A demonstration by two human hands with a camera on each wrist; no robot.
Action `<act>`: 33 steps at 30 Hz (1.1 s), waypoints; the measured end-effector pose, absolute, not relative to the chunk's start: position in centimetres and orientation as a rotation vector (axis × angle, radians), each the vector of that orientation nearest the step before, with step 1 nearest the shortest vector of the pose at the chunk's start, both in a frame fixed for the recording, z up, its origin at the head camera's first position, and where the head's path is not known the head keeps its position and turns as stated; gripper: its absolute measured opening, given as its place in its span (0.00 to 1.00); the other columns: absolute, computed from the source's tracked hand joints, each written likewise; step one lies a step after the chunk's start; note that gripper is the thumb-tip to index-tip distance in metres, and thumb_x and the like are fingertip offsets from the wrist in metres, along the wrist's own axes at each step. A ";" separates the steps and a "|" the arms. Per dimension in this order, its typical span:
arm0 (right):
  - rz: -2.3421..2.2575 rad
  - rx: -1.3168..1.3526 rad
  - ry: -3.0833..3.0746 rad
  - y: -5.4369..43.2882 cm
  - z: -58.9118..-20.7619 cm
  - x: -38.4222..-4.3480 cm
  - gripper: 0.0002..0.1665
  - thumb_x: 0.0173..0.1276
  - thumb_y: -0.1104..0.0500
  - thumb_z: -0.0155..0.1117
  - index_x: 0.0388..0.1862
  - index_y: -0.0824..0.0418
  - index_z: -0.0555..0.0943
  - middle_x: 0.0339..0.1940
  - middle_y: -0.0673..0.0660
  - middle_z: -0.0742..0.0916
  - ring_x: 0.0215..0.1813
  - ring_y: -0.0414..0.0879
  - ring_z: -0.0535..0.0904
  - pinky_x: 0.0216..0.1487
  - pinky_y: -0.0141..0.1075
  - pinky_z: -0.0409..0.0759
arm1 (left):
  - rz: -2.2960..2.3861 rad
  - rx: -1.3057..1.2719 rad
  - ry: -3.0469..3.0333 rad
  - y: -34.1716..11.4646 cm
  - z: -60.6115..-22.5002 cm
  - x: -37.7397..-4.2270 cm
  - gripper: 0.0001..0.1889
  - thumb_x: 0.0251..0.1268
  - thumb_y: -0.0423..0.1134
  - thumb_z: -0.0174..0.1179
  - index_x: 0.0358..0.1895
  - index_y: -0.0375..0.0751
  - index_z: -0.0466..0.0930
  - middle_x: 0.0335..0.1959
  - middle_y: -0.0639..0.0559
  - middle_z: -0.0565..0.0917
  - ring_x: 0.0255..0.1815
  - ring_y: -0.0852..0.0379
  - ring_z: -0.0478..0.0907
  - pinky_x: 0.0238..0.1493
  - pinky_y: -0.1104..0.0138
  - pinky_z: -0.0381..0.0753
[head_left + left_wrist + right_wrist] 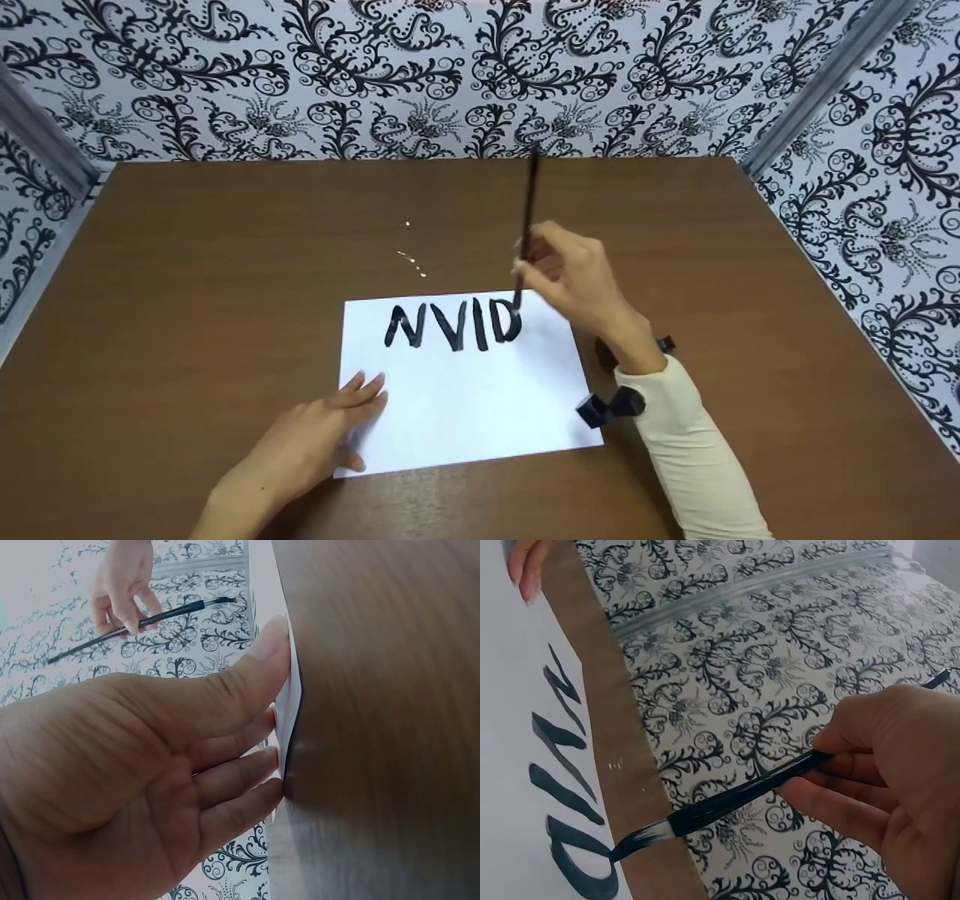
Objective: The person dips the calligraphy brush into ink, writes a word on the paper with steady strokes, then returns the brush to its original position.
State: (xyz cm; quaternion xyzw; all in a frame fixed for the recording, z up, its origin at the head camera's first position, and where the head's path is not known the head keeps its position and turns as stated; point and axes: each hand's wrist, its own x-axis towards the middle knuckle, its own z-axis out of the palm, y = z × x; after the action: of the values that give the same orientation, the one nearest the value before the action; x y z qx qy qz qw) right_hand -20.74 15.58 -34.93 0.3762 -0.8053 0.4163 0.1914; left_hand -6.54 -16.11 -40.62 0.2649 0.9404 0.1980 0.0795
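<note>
Inspector: Report, starting at the left.

Witness: My left hand (300,442) rests on the left edge of the white sheet (472,405), fingers extended and unclenched. The sheet lies on the brown table (187,300).

Inspector: Centre?

Witness: Black letters (481,325), N-V-I-D, near the far edge.

Inspector: Right?

Witness: Paintbrush (529,202), handle slanting up, bristles at the D. My right hand (581,277) pinches it between thumb and fingers, near the sheet's far right corner.

Brown wood-grained flat tabletop (187,300), white rectangular paper sheet (472,405) with black lettering (480,325) at near centre, small whitish specks (411,259) (some strung in a line) beyond its far edge.
</note>
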 end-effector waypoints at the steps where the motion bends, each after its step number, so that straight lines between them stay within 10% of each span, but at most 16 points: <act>1: 1.175 1.030 -2.243 15.8 -35.0 -20.9 0.11 0.58 0.73 0.66 0.40 0.69 0.77 0.31 0.58 0.86 0.32 0.45 0.84 0.30 0.32 0.82 | 0.595 0.795 2.812 -16.2 -40.6 -6.5 0.37 0.43 0.41 0.73 0.63 0.36 0.74 0.69 0.46 0.68 0.67 0.43 0.65 0.46 0.42 0.75; 33: 1.099 0.950 -2.147 18.2 -38.7 -22.4 0.08 0.62 0.69 0.65 0.40 0.67 0.79 0.33 0.55 0.86 0.34 0.47 0.85 0.32 0.30 0.82 | 0.603 0.722 2.785 -16.0 -40.4 -6.6 0.38 0.44 0.40 0.74 0.64 0.38 0.72 0.70 0.49 0.66 0.69 0.44 0.63 0.48 0.40 0.73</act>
State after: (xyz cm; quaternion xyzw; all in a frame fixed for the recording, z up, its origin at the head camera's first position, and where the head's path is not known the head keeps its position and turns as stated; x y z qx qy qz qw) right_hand -22.39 18.17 -38.66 0.3529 -0.7971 0.4080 0.2712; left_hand -6.62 -15.99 -40.39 0.2444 0.9426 0.2041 0.1006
